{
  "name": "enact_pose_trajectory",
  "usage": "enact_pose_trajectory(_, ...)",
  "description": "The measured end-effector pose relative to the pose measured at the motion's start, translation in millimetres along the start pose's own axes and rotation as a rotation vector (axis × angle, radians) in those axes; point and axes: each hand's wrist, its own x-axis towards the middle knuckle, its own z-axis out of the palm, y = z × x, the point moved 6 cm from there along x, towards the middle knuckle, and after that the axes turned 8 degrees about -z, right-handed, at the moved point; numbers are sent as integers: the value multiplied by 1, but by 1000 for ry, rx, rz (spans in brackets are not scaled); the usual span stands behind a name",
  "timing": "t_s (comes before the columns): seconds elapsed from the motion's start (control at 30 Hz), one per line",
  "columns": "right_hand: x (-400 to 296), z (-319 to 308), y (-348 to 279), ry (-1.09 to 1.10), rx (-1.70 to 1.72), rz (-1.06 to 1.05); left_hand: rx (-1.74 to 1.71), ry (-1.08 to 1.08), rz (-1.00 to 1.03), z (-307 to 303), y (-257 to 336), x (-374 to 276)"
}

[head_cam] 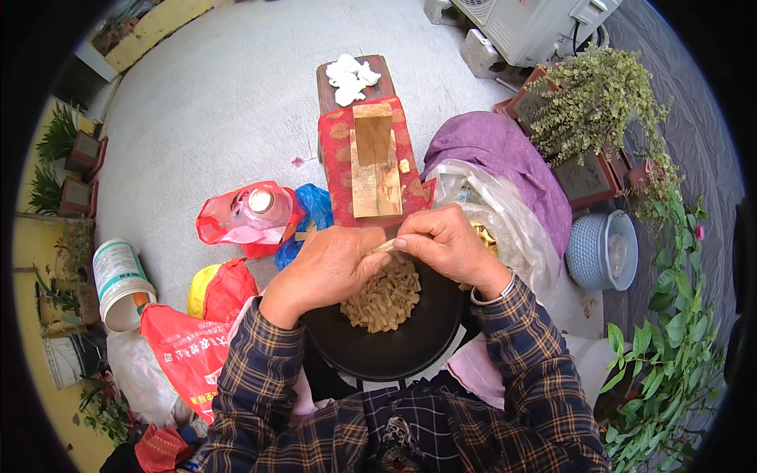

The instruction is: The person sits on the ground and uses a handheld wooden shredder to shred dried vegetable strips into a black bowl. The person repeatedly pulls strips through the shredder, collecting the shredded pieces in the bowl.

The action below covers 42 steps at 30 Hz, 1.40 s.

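Between my two hands a small pale strip (385, 246), its material unclear, is pinched over a round black pan (384, 355). My left hand (328, 269) grips its left end between thumb and fingers. The other end lies between the thumb and fingers of my right hand (446, 242). Many short, light brown pieces (384, 298) are heaped in the pan, partly hidden by my hands. Just beyond stands a wooden block device (377, 183) with an upright board, on a red patterned cloth (340, 159) over a bench. A small yellowish piece (404, 166) rests on the cloth.
Crumpled white tissues (349, 80) lie on the bench's far end. Left are a red plastic bag (225, 222) holding a bottle, a blue bag (313, 207) and a tipped white bucket (121, 284). Right are a clear plastic bag (520, 219), a purple sack (491, 142), a blue basket (585, 251) and potted plants (591, 106).
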Motion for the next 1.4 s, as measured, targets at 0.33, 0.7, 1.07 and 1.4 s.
enact_pose_trajectory(0.33, 37, -20, 37, 284, -171, 52, 55, 412, -182, -18, -42, 37)
enact_pose_trajectory(0.7, 32, -31, 42, 366, -571, 111, 228, 4, -327, -3, -28, 26)
enact_pose_trajectory(1.07, 31, 20, 17, 529, 169, 16, -1473, 227, -316, 64, -20, 14)
enact_pose_trajectory(1.4, 17, 26, -9, 566, 138, -115, -1445, 449, -107, 29, -11, 11)
